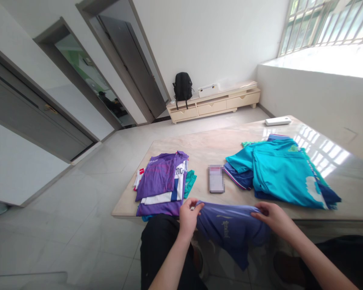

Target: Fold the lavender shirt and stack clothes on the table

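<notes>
L hand [189,215] and R hand [270,216] both grip a purple-blue shirt [230,229] at the near edge of the tabletop [199,147]. L fingers [196,206] are clamped on the shirt's upper left corner, fabric bunched between thumb and fingertips. R fingers [258,211] are pinched on the upper right corner, knuckles up. Top edge of the shirt runs taut-ish btwn the two hands, just over the tabletop rim; rest of it hangs down below the fingers, off the edge, w/ pale lettering showing on the front.

Just beyond the L fingers, touching range: a stack of folded shirts [163,181], purple on top w/ white & blue bits, teal peeking out the right side. Beyond and btwn both hands, a small flat blurred item [216,178] lies on the tabletop, can't tell what it is. Beyond the R fingers and a bit to the right: a loose pile of teal shirts [284,171] w/ dark blue ones under it, unfolded. Well past that, at the far tabletop edge, a white slim remote-like thing [278,121].

Far from the hands across the floor: a low cream cabinet [214,104] on the wall, black backpack [182,86] on its left end, white box [208,90] beside it.
</notes>
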`<state>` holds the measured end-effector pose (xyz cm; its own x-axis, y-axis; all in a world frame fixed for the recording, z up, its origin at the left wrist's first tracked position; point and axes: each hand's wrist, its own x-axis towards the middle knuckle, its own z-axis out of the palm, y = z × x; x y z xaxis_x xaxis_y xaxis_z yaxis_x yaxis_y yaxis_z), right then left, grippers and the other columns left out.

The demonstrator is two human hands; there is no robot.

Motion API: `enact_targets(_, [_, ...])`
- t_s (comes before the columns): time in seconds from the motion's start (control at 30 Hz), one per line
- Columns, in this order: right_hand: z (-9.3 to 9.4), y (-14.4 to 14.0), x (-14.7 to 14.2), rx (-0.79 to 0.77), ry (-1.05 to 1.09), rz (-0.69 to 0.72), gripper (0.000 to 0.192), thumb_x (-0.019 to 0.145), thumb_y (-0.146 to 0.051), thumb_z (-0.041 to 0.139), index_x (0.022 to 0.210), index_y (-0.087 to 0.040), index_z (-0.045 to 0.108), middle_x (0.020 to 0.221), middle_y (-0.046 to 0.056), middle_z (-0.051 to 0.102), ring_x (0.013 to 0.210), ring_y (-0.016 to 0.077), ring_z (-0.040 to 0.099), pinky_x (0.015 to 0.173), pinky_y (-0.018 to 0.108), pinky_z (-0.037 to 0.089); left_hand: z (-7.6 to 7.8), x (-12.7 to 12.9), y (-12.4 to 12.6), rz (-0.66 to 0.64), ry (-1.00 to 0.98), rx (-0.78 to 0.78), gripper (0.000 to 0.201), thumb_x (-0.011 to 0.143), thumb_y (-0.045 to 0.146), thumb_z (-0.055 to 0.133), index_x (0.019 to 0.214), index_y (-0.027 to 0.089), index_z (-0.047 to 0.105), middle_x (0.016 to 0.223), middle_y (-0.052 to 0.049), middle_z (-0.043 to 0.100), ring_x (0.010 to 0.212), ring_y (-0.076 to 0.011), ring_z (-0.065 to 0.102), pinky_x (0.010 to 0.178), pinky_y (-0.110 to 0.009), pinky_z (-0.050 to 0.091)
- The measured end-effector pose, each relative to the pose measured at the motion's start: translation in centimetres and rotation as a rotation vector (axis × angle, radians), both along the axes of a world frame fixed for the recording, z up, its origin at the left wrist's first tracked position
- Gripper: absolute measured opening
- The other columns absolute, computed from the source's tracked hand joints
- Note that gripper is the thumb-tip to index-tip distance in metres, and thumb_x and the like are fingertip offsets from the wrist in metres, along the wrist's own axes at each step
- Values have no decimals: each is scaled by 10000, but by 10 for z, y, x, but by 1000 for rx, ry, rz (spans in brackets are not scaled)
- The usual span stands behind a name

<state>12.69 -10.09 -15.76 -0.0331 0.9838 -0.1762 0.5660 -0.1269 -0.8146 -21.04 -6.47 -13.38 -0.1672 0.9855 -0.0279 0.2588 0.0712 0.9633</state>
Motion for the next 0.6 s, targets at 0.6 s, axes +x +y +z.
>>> enact_targets(0.6, [-7,2,1,18,42,1,328,824,-522,597,876,-224,725,847,73,780,815,293,712,692,324,508,-1,4,0,-78,44,10,372,759,532,718,845,175,659,764,-44,703,709,-223,704,603,-316,598])
